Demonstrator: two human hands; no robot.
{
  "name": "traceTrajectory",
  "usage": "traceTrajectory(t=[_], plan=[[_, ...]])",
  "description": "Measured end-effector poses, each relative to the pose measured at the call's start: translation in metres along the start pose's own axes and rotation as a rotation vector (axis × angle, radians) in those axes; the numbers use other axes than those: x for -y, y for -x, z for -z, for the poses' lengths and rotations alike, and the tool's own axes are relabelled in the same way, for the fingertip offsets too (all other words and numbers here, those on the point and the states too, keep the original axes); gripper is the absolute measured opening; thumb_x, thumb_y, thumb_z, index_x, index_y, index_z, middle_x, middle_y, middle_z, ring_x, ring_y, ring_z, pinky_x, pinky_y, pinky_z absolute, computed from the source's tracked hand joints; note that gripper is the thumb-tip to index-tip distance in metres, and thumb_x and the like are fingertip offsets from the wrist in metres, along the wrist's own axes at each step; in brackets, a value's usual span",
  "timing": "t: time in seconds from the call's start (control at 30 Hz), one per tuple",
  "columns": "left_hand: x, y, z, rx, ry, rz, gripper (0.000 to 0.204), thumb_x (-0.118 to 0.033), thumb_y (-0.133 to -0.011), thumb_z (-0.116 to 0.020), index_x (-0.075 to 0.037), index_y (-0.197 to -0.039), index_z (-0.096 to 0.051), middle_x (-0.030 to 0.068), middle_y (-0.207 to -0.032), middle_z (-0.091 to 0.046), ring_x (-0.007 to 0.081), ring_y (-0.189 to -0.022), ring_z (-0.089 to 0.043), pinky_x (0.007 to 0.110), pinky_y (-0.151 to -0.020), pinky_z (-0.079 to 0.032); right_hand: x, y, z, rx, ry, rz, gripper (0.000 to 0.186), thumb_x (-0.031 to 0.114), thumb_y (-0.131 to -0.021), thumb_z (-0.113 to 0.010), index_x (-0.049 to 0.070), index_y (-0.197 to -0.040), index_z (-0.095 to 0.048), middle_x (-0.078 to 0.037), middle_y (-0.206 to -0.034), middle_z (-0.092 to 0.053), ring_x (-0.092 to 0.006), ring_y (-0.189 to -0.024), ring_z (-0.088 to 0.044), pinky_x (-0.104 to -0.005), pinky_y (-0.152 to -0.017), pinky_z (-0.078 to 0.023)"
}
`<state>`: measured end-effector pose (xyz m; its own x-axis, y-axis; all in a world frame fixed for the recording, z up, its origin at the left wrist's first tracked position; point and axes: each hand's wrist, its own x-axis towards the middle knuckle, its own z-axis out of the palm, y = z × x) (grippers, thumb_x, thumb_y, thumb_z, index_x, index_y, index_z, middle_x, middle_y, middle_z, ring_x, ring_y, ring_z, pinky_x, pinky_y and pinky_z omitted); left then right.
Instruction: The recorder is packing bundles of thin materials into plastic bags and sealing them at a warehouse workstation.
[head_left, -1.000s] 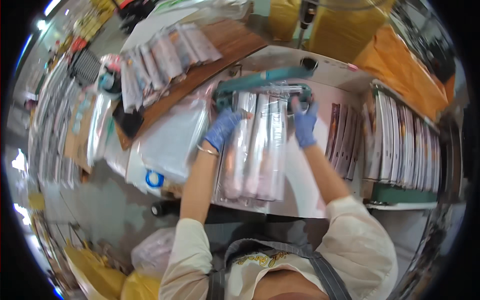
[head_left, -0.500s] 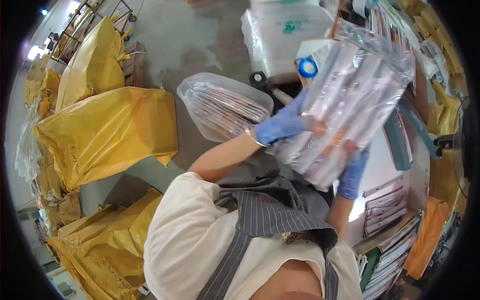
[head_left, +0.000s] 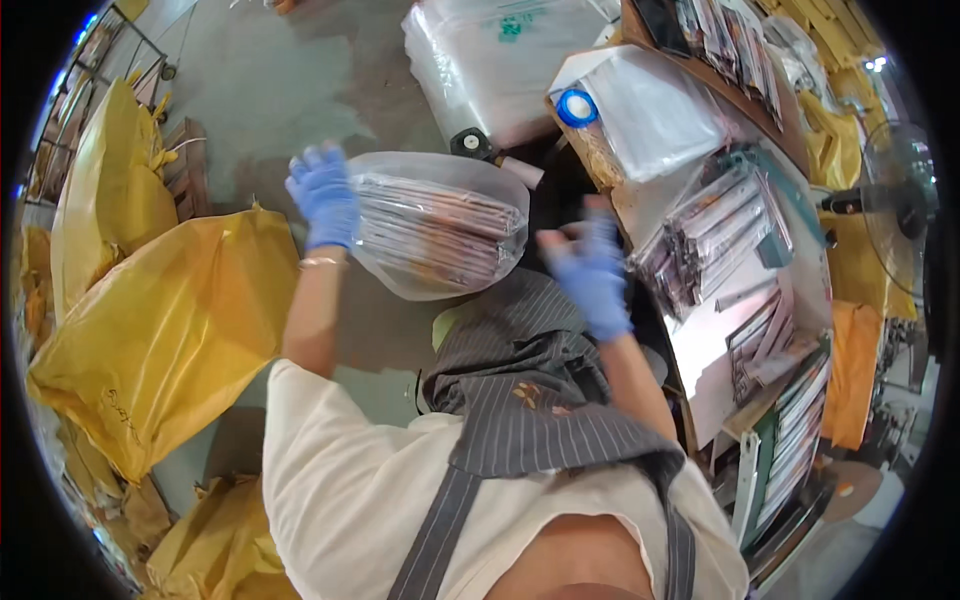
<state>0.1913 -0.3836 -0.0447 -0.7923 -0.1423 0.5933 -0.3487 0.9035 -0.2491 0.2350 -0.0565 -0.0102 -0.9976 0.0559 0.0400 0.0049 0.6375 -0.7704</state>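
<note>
A pale translucent sack (head_left: 385, 272) stands on the floor in front of me, its mouth open. Inside it lie several flat, plastic-wrapped packets (head_left: 440, 225) in a row. My left hand (head_left: 328, 205), in a blue glove with bare fingertips, is at the sack's left rim with fingers stretched and nothing in them; whether it touches the rim I cannot tell. My right hand (head_left: 592, 280), gloved alike and slightly blurred, hovers between sack and table with thumb and fingers apart, empty. A bundle of clear-wrapped packets (head_left: 715, 235) lies on the table to its right.
The white-topped table (head_left: 697, 365) on my right also bears clear plastic sleeves (head_left: 660, 120) and a blue tape roll (head_left: 577, 108). Large yellow sacks (head_left: 190, 320) stand at left. A big clear-wrapped bale (head_left: 490, 65) lies ahead. A fan (head_left: 895, 200) stands far right.
The wrapped bundle that both hands held is now out of them and on the table. My left hand has swung left to the sack; my right hand has moved left, off the table.
</note>
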Motion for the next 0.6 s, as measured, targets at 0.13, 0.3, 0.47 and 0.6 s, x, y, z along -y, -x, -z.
traceTrajectory(t=[0.13, 0.3, 0.47, 0.6], plan=[[0.078, 0.045, -0.048, 0.641, 0.363, -0.042, 0.016, -0.012, -0.071, -0.049, -0.007, -0.085, -0.056, 0.0167, -0.080, -0.061, 0.0390, -0.073, -0.057, 0.048, -0.065, -0.044, -0.055, -0.014, -0.093, 0.267, -0.077, -0.228, 0.027, 0.014, -0.073, -0.059, 0.002, -0.096, -0.057, -0.020, -0.073, -0.061, -0.0336, -0.072, -0.062, -0.0369, -0.063, -0.048], [0.126, 0.135, 0.064, 0.803, 0.374, 0.056, 0.009, -0.011, -0.070, -0.050, -0.004, -0.067, -0.055, 0.0183, -0.068, -0.058, 0.0362, -0.066, -0.057, 0.046, -0.060, -0.044, -0.012, -0.057, -0.088, 0.250, -0.255, 0.246, 0.011, -0.003, -0.071, -0.050, 0.002, -0.066, -0.058, -0.012, -0.055, -0.054, -0.0205, -0.050, -0.055, -0.0279, -0.049, -0.042], [0.135, 0.246, 0.190, 0.527, 0.519, 0.755, 0.009, -0.007, -0.071, -0.052, -0.003, -0.075, -0.059, 0.0188, -0.064, -0.056, 0.0382, -0.062, -0.056, 0.041, -0.058, -0.045, 0.084, -0.026, -0.081, 0.452, -0.493, 0.518, 0.012, -0.006, -0.067, -0.046, 0.001, -0.070, -0.055, -0.006, -0.058, -0.051, -0.0103, -0.053, -0.048, -0.0243, -0.050, -0.039], [0.104, 0.246, 0.197, 1.018, 0.195, 0.675, 0.026, -0.014, -0.070, -0.062, -0.002, -0.093, -0.058, 0.0145, -0.070, -0.058, 0.0310, -0.066, -0.057, 0.037, -0.064, -0.046, 0.023, -0.017, -0.144, 0.782, -0.161, 0.437, 0.011, -0.002, -0.066, -0.047, 0.001, -0.069, -0.056, -0.019, -0.060, -0.052, -0.0300, -0.054, -0.055, -0.0316, -0.051, -0.042]])
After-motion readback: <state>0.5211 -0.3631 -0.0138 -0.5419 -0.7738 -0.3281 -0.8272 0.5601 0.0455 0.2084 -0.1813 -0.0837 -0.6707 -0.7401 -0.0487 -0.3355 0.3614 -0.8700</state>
